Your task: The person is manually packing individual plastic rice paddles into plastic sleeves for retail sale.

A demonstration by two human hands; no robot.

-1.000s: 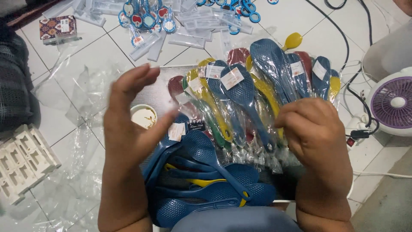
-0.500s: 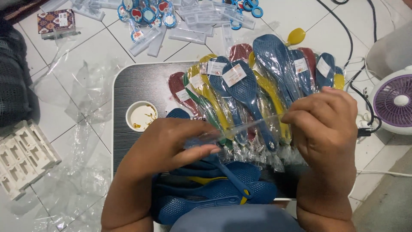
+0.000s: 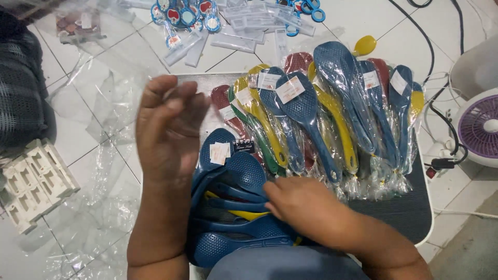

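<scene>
Clear sleeves each hold one rice paddle: the bagged paddles [image 3: 321, 114] lie fanned in a row across the back of the dark tray table [image 3: 410, 207], blue, yellow, green and dark red, handles toward the person, sleeve ends bunched at the bottom. Most sleeves carry a small white label [image 3: 290, 89] over the paddle's head, roughly square, with faint reddish print (too small to make out).

In front of the row, nearest the person, a heap of loose paddles [image 3: 244, 228] lies unbagged, mostly blue with a yellow one among them. One blue paddle in the heap bears a white label [image 3: 220, 152] on its head, and a small dark tag [image 3: 243, 146] lies just beside it.

The right hand [image 3: 306, 205] rests on the heap, fingers curled down onto the blue paddles; whether it grips one cannot be told. The left hand [image 3: 168, 127] is raised above the table's left part, fingers together and bent, a clear bag [image 3: 104, 67] seemingly hanging from it, though the hold itself is blurred.

On the tiled floor beyond the table lie clear flat packages [image 3: 233, 41] and blue-ringed trinkets [image 3: 181, 15]. Loose plastic film [image 3: 98, 197] spreads to the left, beside a white moulded tray [image 3: 33, 181]. A white fan [image 3: 480, 127] with a purple grille stands at the right.
</scene>
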